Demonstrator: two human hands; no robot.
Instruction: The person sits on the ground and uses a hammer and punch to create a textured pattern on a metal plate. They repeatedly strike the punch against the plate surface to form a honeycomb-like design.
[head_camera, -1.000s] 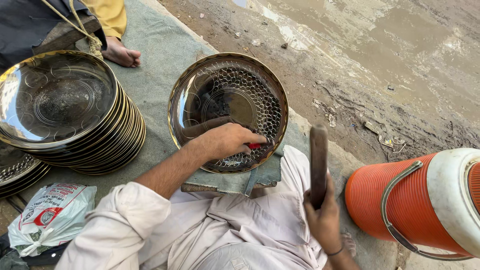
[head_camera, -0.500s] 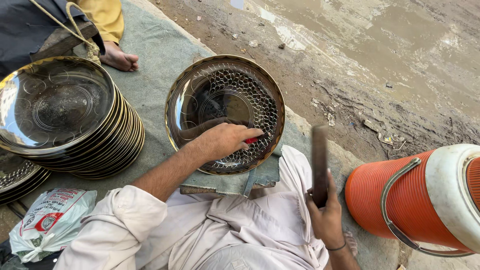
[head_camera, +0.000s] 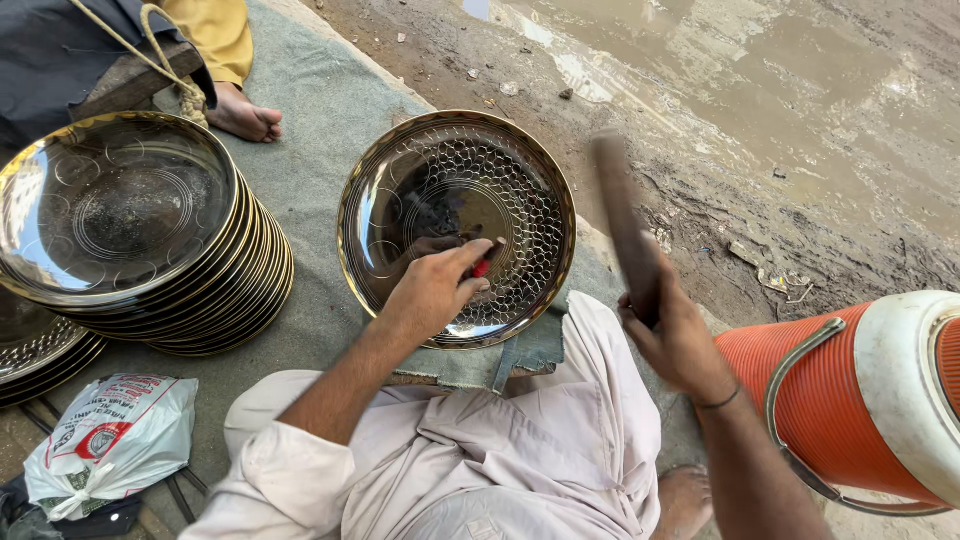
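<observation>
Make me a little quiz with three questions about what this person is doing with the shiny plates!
1. True or false: the right hand holds a dark hammer-like tool raised above the round metal tray.
2. What does the left hand pinch against the tray?
A. a small red-tipped tool
B. a spoon
C. a brush
3. Fill in: the stack of shiny trays sits to the person's ____ side.

Key:
1. True
2. A
3. left
</observation>
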